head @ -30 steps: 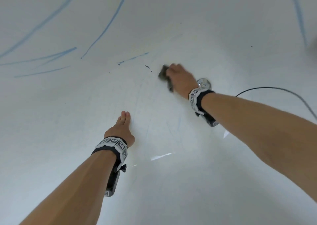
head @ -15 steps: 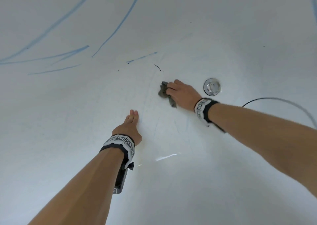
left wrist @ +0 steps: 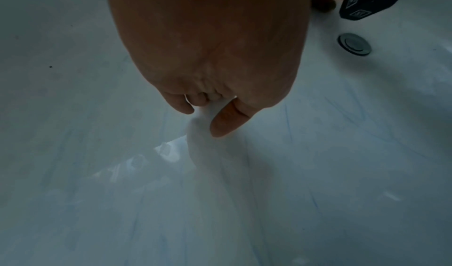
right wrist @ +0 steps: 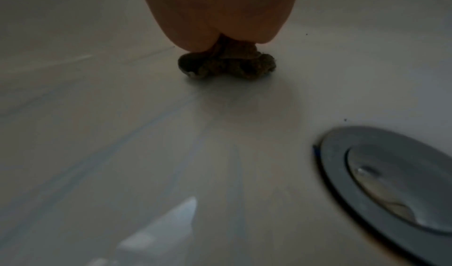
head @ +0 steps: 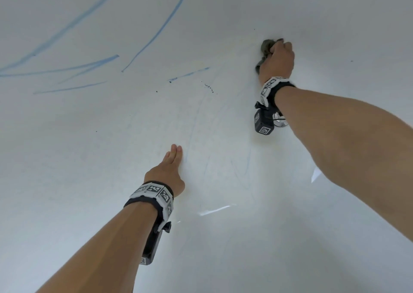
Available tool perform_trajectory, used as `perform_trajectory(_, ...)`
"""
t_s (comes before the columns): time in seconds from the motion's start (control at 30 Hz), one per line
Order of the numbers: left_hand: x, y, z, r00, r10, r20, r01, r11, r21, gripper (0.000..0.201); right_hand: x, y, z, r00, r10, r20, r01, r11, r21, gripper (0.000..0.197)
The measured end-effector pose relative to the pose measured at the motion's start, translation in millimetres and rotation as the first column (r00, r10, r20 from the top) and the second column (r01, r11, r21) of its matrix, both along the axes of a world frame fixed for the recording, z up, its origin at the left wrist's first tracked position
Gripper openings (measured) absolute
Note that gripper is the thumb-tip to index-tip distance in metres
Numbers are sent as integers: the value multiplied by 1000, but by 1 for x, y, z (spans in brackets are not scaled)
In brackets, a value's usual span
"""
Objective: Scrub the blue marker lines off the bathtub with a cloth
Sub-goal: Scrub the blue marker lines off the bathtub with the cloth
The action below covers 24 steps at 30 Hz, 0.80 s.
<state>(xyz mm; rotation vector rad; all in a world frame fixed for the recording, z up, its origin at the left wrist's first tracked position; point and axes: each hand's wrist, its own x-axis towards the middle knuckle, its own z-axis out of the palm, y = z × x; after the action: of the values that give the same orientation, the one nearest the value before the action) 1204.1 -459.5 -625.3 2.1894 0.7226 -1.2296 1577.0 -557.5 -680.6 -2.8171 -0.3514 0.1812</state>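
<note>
I have the cloth (head: 266,49) bunched into a tight wad in my right hand (head: 277,61), fingers clenched around it so that a firm lump, not a loose flap, meets the bathtub (head: 223,248). I judge that a wad puts more pressure on a small patch, which is what marker ink needs. In the right wrist view the wad sits pressed on the white surface just beyond the heel of my hand, with the drain (right wrist: 391,183) near and to the right of it.

My left hand (head: 166,172) lies flat on the tub floor, fingers (head: 174,153) straight and together, holding nothing. It is there as a prop: I am leaning far in, and the weight on that palm frees the right arm to push hard.

The bold blue marker lines (head: 156,31) are still at the far left, well apart from the cloth: long strokes, and a short dash (head: 190,74) with dark specks (head: 209,87) beside it. Around my left hand only faint streaks (left wrist: 288,123) show, so I take that patch as mostly done. The cloth is at the far right, where I can see no clear line under it.
</note>
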Motion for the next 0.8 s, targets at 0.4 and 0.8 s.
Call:
perform_trajectory(0.4,1,-7,2,1000,-2,0,2,999,44,100,-39,40,3,931,364,29,-365,923,121,31)
perform_trajectory(0.8,10,-13,20,994,63,-88,-50,989,136,56,-248,167,15,454,851,-263,-848,503,168,31)
